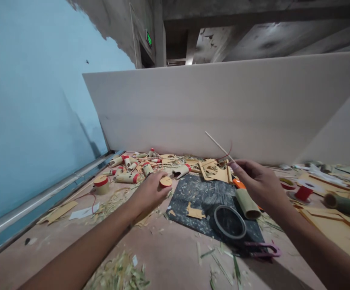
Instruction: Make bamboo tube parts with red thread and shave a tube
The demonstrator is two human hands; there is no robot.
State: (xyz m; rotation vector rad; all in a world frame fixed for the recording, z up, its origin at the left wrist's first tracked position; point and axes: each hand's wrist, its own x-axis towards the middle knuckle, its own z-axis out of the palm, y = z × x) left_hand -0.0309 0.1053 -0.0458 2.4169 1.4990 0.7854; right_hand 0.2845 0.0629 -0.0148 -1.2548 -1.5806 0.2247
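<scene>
My left hand (154, 192) is closed round a small piece with a round, tan, red-edged end (166, 182); the fingers hide most of it. Just beyond it lies a bamboo tube (181, 172) with a red-banded end. Raised over the right side of the dark mat (189, 197), my right hand (255, 177) pinches a thin pale stick (217, 145) between thumb and fingers. The stick slants up to the left, and a thin red string (229, 151) hangs about it. Below that hand, a plain bamboo tube (247, 204) lies on the mat's edge.
Several red-ended bamboo tubes (127, 178) lie at the back left among shavings. A black tape roll (229, 222) and a purple-handled tool (264, 249) sit at the mat's front. Rightward are a red spool (304, 192) and tan sheets (338, 229). A pale panel (223, 108) stands behind.
</scene>
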